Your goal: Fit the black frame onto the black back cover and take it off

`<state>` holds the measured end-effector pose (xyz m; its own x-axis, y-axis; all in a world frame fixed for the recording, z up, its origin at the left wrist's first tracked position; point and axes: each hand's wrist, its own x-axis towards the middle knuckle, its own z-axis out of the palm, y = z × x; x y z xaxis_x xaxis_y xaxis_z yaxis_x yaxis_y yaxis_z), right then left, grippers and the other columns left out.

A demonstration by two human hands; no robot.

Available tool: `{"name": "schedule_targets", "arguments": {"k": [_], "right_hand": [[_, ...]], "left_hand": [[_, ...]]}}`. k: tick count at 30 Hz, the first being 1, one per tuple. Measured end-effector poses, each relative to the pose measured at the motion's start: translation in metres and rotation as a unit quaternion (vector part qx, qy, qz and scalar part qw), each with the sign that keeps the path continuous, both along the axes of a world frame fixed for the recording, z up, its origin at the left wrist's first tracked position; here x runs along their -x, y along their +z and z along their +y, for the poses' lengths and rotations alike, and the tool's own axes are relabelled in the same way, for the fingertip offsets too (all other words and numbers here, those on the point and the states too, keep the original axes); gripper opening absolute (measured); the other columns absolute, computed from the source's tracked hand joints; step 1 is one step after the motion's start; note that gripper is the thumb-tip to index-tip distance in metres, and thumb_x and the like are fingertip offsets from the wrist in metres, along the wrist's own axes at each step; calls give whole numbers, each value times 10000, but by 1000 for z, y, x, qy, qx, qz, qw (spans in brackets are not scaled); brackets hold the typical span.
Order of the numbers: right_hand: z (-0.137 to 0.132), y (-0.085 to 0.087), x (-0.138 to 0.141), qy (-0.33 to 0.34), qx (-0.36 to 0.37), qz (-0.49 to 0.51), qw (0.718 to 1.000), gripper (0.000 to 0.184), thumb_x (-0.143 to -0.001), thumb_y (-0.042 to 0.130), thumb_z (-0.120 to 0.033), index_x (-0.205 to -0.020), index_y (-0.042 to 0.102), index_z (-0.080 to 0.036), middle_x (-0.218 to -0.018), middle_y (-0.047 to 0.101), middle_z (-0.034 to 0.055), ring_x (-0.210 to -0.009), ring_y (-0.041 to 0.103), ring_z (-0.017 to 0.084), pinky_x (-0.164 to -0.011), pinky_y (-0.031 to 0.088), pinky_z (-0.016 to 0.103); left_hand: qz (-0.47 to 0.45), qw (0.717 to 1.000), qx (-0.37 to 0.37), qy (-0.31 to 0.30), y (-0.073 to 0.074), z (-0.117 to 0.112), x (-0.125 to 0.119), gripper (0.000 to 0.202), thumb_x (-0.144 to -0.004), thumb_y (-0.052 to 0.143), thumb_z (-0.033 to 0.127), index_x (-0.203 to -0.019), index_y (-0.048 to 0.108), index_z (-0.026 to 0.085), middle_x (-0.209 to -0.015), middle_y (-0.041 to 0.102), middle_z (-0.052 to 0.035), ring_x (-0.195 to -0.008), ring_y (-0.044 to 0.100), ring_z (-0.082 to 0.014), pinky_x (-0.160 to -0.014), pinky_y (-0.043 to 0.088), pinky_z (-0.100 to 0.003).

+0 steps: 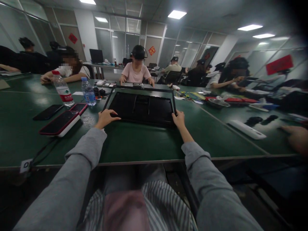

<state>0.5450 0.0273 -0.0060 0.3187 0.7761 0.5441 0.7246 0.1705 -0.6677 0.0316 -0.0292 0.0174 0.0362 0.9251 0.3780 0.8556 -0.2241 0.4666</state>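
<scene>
A black rectangular frame (pixel 175 102) with dark panels inside it sits in front of me over the green table. Two thin pale lines cross its panels, with a recessed section between them. At its near left corner is my left hand (pixel 106 118), thumb and fingers closed about the edge. My right hand (pixel 178 119) grips the right side near the front corner, the thumb on the inner side. Parts of the fingers of both hands are hidden by the frame. Across the table, a person in a pink top (pixel 136 71) has both hands at the far edge of the frame.
Left of the frame stand a red-capped bottle (pixel 64 91) and a blue-capped bottle (pixel 89 93). Nearer lie a red-edged phone on a white box (pixel 61 123) and a dark phone (pixel 48 112). On the right are a white bar (pixel 247 129) and another person's hand (pixel 297 138).
</scene>
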Motion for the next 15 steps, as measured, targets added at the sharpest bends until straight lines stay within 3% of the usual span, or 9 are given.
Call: {"name": "schedule_targets", "arguments": {"k": [6,10,15], "right_hand": [[2,-8,-2,7,55,-19,998,460,-918,624,-353,-1280,819,-148,-1074,745,176,-1167,634,380,-1177,472,639],[-2,-8,0,18,52,-9,998,510,-903,604,-330,-1322,805,-120,-1132,769,196,-1200,657,388,-1175,499,623],[-7,-5,3,31,59,-10,998,459,-862,606,-272,-1246,826,-148,-1117,811,178,-1158,713,380,-1126,556,587]], "left_hand": [[-1,999,24,-31,-5,3,2,316,-856,920,536,-1012,846,272,-1219,828,-72,-1279,675,-338,-1106,467,-493],[5,999,9,-36,-11,7,5,308,-847,929,525,-998,852,268,-1221,818,-72,-1295,651,-338,-1114,472,-491],[4,999,-24,-41,-18,14,5,323,-867,911,543,-1026,862,267,-1297,789,-92,-1394,594,-355,-1207,441,-538]]}}
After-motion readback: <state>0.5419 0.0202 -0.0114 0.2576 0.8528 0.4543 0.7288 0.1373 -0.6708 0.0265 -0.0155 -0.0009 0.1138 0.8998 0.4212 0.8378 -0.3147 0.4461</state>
